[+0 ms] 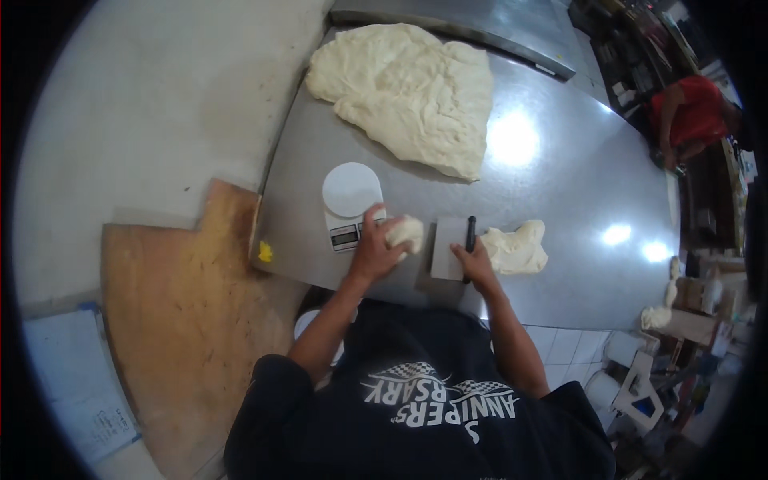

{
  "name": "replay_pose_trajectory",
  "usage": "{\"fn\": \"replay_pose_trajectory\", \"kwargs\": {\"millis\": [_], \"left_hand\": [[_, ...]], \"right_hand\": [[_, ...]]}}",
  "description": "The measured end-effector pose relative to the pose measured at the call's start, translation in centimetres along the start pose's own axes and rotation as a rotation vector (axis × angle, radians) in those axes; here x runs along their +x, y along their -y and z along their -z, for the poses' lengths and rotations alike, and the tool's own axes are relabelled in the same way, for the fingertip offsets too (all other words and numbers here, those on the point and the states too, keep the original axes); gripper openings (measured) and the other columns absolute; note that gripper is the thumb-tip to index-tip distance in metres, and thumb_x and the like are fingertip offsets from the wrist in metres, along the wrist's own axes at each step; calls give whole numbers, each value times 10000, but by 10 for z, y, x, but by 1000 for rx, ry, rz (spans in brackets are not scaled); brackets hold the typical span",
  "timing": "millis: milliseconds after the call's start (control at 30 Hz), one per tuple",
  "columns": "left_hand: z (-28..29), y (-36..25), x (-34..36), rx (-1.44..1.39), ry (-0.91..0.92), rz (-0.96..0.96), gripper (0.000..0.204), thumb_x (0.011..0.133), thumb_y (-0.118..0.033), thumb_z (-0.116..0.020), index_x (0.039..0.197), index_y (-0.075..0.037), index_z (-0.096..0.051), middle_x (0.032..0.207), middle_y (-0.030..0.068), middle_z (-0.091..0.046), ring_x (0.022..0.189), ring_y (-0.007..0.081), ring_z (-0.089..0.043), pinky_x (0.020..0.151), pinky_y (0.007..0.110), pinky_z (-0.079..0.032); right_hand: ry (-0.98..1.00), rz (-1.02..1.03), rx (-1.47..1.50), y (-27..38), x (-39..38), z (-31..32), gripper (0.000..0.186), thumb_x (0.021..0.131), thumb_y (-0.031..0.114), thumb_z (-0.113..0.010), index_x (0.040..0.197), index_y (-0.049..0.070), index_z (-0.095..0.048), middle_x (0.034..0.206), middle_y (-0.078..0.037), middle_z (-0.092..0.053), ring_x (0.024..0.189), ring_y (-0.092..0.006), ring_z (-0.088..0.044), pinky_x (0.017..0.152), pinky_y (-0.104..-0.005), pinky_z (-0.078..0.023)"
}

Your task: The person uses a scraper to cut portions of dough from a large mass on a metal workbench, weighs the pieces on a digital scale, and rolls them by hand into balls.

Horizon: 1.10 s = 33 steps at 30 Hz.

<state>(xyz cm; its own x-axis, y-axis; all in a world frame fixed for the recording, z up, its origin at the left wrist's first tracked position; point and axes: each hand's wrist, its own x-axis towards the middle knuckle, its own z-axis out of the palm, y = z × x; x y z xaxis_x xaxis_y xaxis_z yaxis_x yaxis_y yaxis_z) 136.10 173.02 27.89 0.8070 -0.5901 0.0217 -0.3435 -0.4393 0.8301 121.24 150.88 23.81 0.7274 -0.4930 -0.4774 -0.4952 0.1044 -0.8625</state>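
- The white scale [353, 190] is set on the desk [592, 240], at eleven o'clock from the left hand [373, 251].
- A dough piece [409, 233] is gripped by that hand's curled fingers.
- A dough mass [412, 96] (by far the biggest) is spread at twelve o'clock from it.
- The scraper [446, 262] is clasped at its black handle [470, 229] by the right hand's [480, 267] fingers.
- A dough lump [520, 250] is laid at three o'clock from the scraper.

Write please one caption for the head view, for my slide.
Left fingers hold a dough piece near a white scale; right fingers grip a black-handled scraper.
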Motion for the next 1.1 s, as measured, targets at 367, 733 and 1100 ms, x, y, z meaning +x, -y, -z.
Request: {"fn": "replay_pose_trajectory", "kwargs": {"millis": [367, 733, 1100], "left_hand": [[25, 43, 60, 695, -278, -75, 764, 893, -264, -670, 1587, -114, -390, 1585, 245, -405, 1475, 550, -246, 1145, 760, -157], [-69, 19, -10, 454, -64, -314, 682, 693, -240, -852, 1341, -183, -646, 1590, 143, -396, 1550, 392, -219, 1140, 773, -132], [82, 73, 85, 419, -77, -127, 722, 739, -328, -911, 1393, -188, -638, 1361, 129, -590, 1261, 328, -587, 1057, 435, -491]], "right_hand": [[52, -99, 108, 10, -2, 11, 433, 955, 217, -752, 1284, -2, -577, 1040, -80, -701, 912, -173, -665, 820, -331, -539], [69, -102, 317, 23, -40, 44, 395, 970, 226, -742, 1276, 22, -598, 1068, -50, -687, 914, -141, -656, 817, -313, -543], [4, -76, 316, 9, -53, 49, 421, 967, 242, -725, 1293, 9, -596, 1068, -73, -678, 938, -169, -650, 833, -336, -549]]}}
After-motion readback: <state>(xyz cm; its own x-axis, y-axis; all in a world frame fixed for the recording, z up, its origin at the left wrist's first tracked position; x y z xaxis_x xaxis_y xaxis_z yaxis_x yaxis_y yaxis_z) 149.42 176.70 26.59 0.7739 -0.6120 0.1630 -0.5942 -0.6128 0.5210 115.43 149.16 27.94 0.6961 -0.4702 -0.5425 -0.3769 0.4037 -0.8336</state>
